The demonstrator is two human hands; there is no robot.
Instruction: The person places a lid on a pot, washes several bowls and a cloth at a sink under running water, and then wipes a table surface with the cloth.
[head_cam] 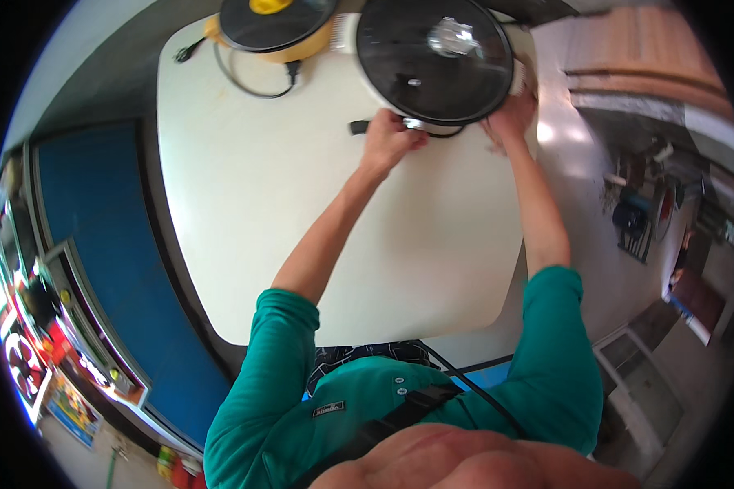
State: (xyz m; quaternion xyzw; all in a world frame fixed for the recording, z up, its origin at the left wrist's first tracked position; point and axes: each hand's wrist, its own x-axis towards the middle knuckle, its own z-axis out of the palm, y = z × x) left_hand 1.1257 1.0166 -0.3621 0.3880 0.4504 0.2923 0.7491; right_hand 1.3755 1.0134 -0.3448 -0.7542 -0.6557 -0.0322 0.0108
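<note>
A round electric pan [384,73] with a white body and side handles stands at the far right of the table. Its dark glass lid [434,79] has a clear knob [452,38]. My left hand [394,143] is at the pan's front, its fingers bent beside a shiny control part [413,123]. Just left of those fingers lies a black plug [359,127], and a black cord [446,133] shows to their right; whether the fingers grip either is hidden. My right hand [512,119], blurred, reaches against the pan's right side below the handle [518,76], its fingertips partly hidden.
A yellow electric pot [309,46] with a dark lid [272,27] and yellow knob [270,5] stands back left. Its grey cord [244,91] and plug [186,52] lie on the white table [251,202]. A blue panel [110,257] borders the left side.
</note>
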